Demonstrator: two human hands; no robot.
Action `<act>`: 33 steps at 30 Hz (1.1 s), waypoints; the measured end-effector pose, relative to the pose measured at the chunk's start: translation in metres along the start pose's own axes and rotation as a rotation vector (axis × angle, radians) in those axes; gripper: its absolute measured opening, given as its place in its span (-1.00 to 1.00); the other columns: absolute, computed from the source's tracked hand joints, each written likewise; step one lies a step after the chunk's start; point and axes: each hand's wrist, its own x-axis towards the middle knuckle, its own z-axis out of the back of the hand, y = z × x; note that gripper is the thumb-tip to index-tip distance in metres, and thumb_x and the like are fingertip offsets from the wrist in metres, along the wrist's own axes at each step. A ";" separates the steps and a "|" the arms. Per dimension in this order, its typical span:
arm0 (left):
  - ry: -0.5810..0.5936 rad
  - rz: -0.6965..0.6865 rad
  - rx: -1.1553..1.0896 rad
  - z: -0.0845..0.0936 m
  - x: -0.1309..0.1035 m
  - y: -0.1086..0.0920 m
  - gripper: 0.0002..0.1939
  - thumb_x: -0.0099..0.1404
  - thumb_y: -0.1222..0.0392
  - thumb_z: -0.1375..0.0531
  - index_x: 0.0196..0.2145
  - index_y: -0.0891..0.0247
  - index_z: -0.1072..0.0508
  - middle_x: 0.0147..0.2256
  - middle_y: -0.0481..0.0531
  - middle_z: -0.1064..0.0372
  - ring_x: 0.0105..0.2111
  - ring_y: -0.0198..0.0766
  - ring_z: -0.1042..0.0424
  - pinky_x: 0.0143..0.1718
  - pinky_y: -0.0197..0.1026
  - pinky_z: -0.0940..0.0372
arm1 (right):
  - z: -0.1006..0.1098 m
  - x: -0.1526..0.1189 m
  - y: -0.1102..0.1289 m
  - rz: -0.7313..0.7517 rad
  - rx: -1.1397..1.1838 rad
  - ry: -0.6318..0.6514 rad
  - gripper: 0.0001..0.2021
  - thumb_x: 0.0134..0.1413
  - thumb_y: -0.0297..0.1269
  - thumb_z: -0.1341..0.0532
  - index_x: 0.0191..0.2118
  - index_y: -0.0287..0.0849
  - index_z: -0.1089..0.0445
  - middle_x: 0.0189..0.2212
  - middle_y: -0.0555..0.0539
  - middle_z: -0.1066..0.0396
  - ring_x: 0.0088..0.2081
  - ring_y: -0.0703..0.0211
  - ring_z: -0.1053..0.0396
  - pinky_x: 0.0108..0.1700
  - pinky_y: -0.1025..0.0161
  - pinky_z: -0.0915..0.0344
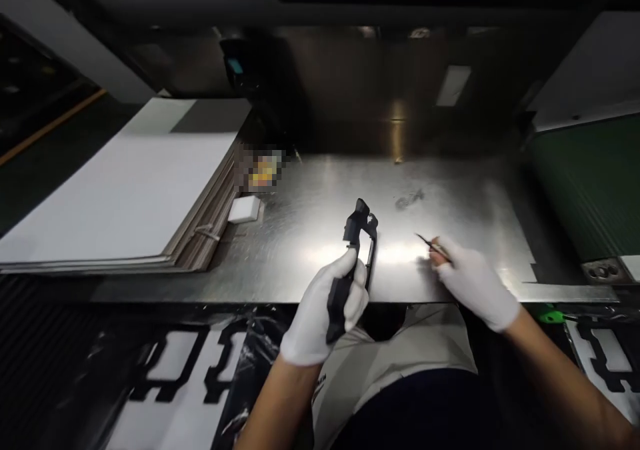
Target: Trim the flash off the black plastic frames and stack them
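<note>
My left hand (325,303), in a white glove, is closed around a black plastic frame (354,233). The frame stands tilted up above the table's front edge, with its hooked end pointing away from me and a narrow gap along its middle. Off to the right, my right hand (473,280) pinches a slim dark pointed tool (425,239); its exact kind is too small to make out. The tool's tip points left toward the frame but is apart from it. Two fingertips of the right glove look bare.
The metal table (295,237) carries a tall stack of white sheets (130,190) at left, with a small white block (244,209) beside it. Black frames (170,363) lie on white sheeting at lower left, others (605,353) at lower right. A green belt (595,183) runs at right.
</note>
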 end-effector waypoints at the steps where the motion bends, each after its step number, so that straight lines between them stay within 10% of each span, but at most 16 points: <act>1: 0.018 -0.010 0.016 -0.008 0.013 -0.006 -0.48 0.49 -0.23 -0.32 -0.44 0.24 -0.46 -0.78 -0.18 -0.09 -0.78 -0.40 -0.09 -0.70 -0.35 0.00 | -0.008 0.012 0.008 0.079 -0.089 -0.018 -0.79 0.59 -0.24 -0.10 0.08 -0.10 -0.47 -0.22 -0.07 -0.58 -0.31 0.09 -0.49 -0.26 0.20 -0.33; 9: -0.018 0.012 0.034 -0.010 0.035 -0.010 -0.43 0.29 -0.36 -0.46 -0.44 0.22 -0.49 -0.79 -0.18 -0.05 -0.79 -0.42 0.00 -0.72 -0.34 0.06 | -0.075 0.009 0.039 0.468 -0.400 0.086 -0.61 0.52 -0.34 -0.23 0.35 -0.25 -0.42 -0.16 -0.15 -0.55 -0.25 -0.06 -0.53 -0.34 0.06 -0.43; 19: -0.109 0.056 0.221 -0.017 0.032 -0.007 -0.30 0.43 -0.48 -0.26 -0.52 0.21 -0.40 -0.79 -0.15 -0.06 -0.78 -0.43 0.02 -0.66 -0.30 0.10 | -0.046 0.036 0.042 0.345 -0.422 0.219 -0.72 0.61 -0.34 -0.07 0.19 -0.13 -0.47 -0.19 -0.08 -0.52 -0.39 0.07 -0.50 -0.49 0.12 -0.28; 33: 0.016 -0.062 -0.143 -0.006 0.022 -0.012 -0.45 0.49 -0.19 -0.35 -0.51 0.22 -0.40 -0.80 -0.27 0.13 -0.79 -0.47 0.15 -0.67 -0.36 -0.06 | -0.036 0.048 0.023 0.090 -0.378 -0.032 -0.67 0.57 -0.42 -0.03 0.12 -0.28 -0.54 -0.09 -0.31 -0.55 -0.23 -0.10 -0.52 -0.25 0.02 -0.49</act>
